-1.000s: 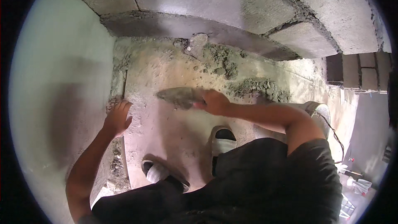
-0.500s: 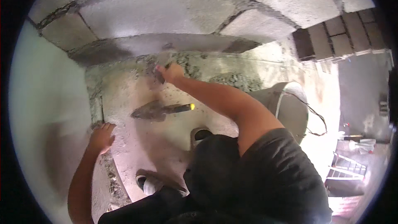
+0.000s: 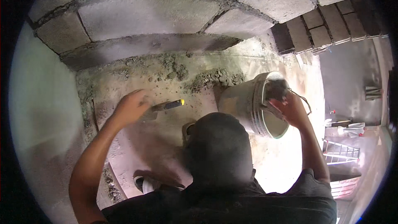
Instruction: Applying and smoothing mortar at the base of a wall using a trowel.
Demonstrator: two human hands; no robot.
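My left hand (image 3: 134, 103) reaches over the floor beside a trowel (image 3: 166, 106) with a black, yellow-tipped handle; its fingers are apart and slightly curled, not gripping the handle. On the right, my right hand (image 3: 290, 107) is closed on a dark grey lump (image 3: 277, 90), probably mortar, at the mouth of a pale plastic bucket (image 3: 236, 107). The bucket leans or lies toward the right, its wire handle hanging out. Grey mortar rubble (image 3: 211, 79) lies on the floor behind the bucket.
A block wall (image 3: 149, 12) runs across the top, meeting a smooth wall (image 3: 41, 112) at the left. Another block stack (image 3: 321, 25) stands at the upper right. A ladder (image 3: 340, 152) is farther right. My dark-clad knee (image 3: 219, 145) and sandals are below.
My right hand moved from the trowel to the rubble at the wall base, then right to the bucket with a lump. The trowel was left lying. My left hand moved from the side toward it.
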